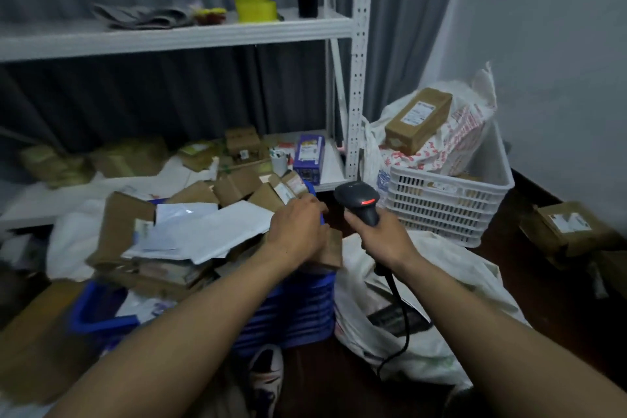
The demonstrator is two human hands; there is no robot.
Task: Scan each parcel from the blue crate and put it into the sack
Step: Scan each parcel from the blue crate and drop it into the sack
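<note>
Parcel at the crate's rim, scanner beside it

The person's left hand [295, 231] curls over a small brown parcel [334, 248] at the right-hand rim of the blue crate [291, 309], with the fingers wrapped round its top. Motion blur hides how firm the hold is. Just beside it, the right hand [383, 237] grips the handle of a black scanner [359, 202], whose head stands above the fist with a red light showing on it. The scanner's cable [402, 316] hangs from the handle and runs down across the sack [458, 282], a white one slumped on the dark floor to the right of the crate and touching its side. The crate is heaped with brown cartons and white mailers [210, 231], piled above its walls.

Behind the sack stands a white slatted crate [451, 204] holding a printed bag, with a long brown box [419, 119] lying on top. A white metal rack [358, 78] fills the background, with yellow tape rolls [254, 2] on its upper shelf and more cartons and a purple box [308, 154] on the lower one. A labelled carton [570, 227] lies on the floor at far right. A shoe [266, 373] shows between the forearms.
</note>
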